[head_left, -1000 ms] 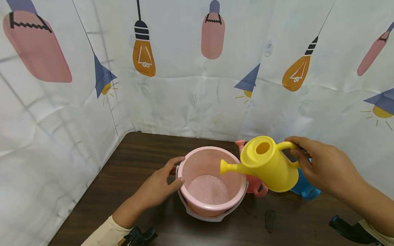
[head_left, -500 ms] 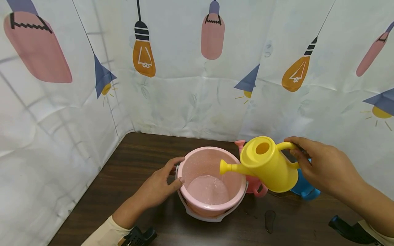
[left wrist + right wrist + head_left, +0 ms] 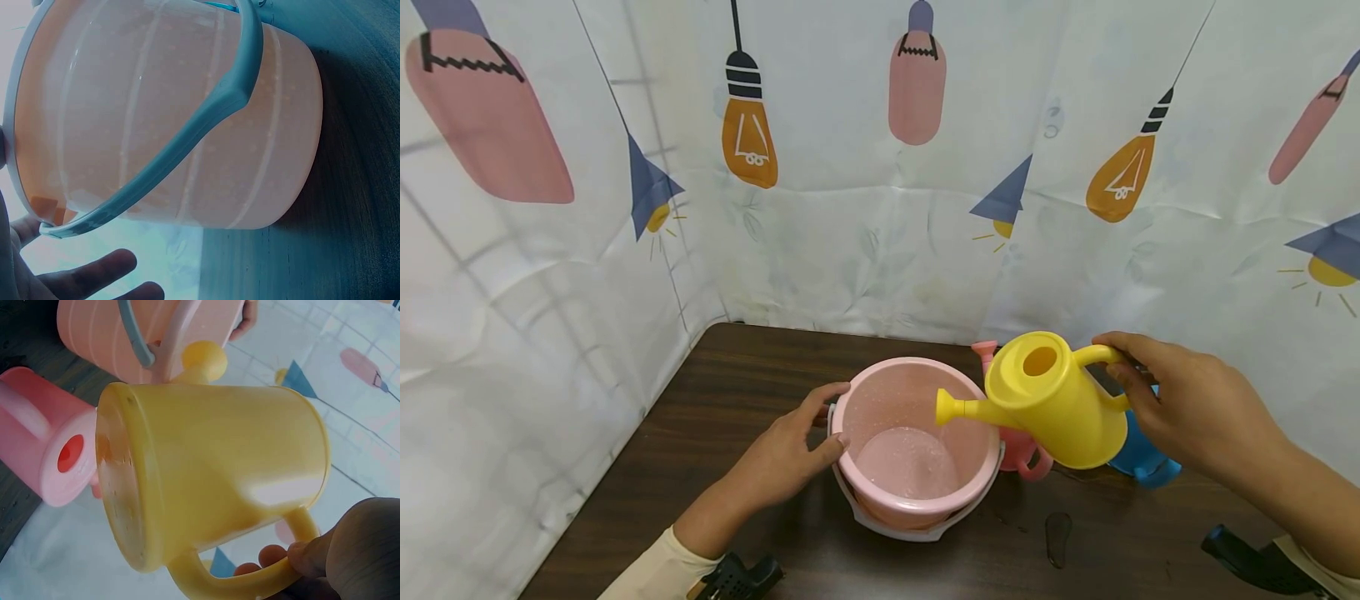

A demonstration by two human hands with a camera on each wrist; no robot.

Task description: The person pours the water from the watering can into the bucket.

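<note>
My right hand (image 3: 1191,400) grips the handle of a yellow watering can (image 3: 1060,400), its fingers curled round it in the right wrist view. The can is tilted left, and its spout reaches over the mouth of a pink bucket (image 3: 917,502). Small bright specks show on the bucket's floor. With fingers spread, my left hand (image 3: 782,450) rests thumb and index fingertips at the bucket's left rim; its other fingers stand apart from the wall in the left wrist view. The bucket's grey handle (image 3: 181,140) hangs down on the near side.
Behind the yellow can stand a pink watering can (image 3: 47,434), partly hidden, and a blue one (image 3: 1146,454), mostly covered by the right hand and yellow can. A small puddle (image 3: 1057,540) lies on the dark wooden table (image 3: 760,350). A printed white curtain (image 3: 850,250) hangs behind.
Both hands, the yellow watering can and the bucket hold the same place. Only the bright specks inside the bucket shift slightly.
</note>
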